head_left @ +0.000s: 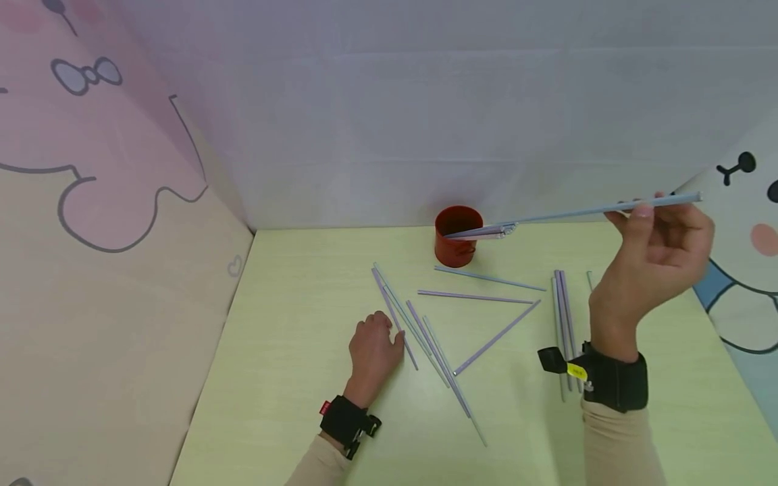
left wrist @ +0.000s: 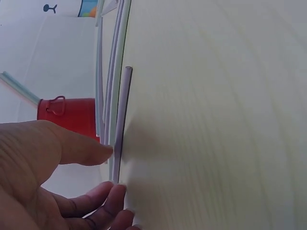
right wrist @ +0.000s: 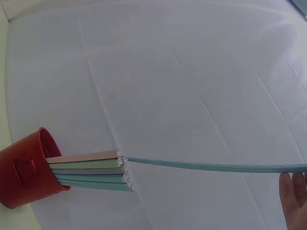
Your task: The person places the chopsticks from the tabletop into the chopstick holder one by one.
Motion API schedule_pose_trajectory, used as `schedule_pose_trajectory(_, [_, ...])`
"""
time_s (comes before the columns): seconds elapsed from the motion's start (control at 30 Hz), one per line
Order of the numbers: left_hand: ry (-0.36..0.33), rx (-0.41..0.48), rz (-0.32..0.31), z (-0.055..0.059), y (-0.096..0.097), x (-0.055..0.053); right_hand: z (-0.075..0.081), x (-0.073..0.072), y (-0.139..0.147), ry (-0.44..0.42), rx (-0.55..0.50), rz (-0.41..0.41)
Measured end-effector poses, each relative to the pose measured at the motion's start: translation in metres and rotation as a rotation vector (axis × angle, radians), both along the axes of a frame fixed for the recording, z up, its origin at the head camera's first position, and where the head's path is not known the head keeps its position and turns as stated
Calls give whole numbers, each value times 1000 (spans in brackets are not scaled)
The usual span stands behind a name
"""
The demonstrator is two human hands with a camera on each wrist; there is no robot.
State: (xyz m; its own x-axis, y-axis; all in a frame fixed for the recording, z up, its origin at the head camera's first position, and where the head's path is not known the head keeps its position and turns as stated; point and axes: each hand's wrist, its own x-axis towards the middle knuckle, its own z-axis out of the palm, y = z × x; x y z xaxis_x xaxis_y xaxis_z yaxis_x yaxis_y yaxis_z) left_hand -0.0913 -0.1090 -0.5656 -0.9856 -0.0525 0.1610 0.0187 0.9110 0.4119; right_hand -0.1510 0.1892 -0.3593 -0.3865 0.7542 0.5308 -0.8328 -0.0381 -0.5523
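A long light-blue stick (head_left: pixel 571 213) is pinched near its outer end by my right hand (head_left: pixel 662 243), raised above the table. Its other end meets the sticks (right wrist: pixel 91 175) with glittery tips that lean out of the red cup (head_left: pixel 452 251); I cannot tell whether it reaches inside. My left hand (head_left: pixel 375 347) is low at the table beside a purple stick (left wrist: pixel 123 103). Its thumb overlaps that stick in the left wrist view, with a gap between thumb and fingers. Several purple and pale-blue sticks (head_left: pixel 434 344) lie near this hand.
More loose sticks (head_left: pixel 477 297) lie in front of the cup. A bundle of sticks (head_left: pixel 564 317) lies by the right forearm, which partly covers it. A white cloth wall (head_left: pixel 395 135) stands behind the table, with printed panels at both sides.
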Motion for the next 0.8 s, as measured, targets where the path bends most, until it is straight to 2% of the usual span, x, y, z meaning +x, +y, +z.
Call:
schedule_pose_trajectory(0.2, [-3,-82,-22,-4,1,-3,-9,-7,1,-22,50,-43])
schedule_pose_trajectory(0.33, [-22,-102,-18,-4,0,-4,-18,-10,-3,-48,81,-32])
schedule_pose_trajectory(0.6, [-78,-89,53,5,-1,-2,-33,-13,-14,-86,151,44])
schedule_pose_trajectory(0.8, [-90,-56,87,6,-2,-2,-36,-13,-25,-109,201,103])
